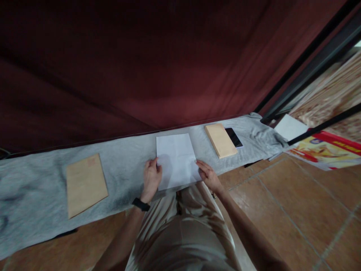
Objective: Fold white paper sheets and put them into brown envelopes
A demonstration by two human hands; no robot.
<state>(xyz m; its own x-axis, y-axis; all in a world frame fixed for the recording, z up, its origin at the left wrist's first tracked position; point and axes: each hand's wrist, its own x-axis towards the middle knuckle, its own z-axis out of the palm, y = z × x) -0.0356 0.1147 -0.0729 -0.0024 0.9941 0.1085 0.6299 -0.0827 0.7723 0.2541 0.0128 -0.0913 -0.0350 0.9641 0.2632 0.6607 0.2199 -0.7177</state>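
A white sheet of paper (177,160) with faint crease lines lies in front of me, its near edge by my lap. My left hand (152,175) pinches its left edge, fingers curled, a dark band on the wrist. On the opposite edge, my right hand (208,175) grips the paper between thumb and fingers. To the left rests a brown envelope (86,184), flat, with a faint reddish mark in one corner. A stack of brown envelopes (221,140) sits to the right of the paper, partly covering a dark phone (234,137).
A grey cloth (124,162) covers the long narrow surface. Dark red fabric (169,75) rises behind it. At the right stand black metal bars (304,67) and a red and yellow printed box or sheet (327,148). Brown tiles (270,203) form the floor.
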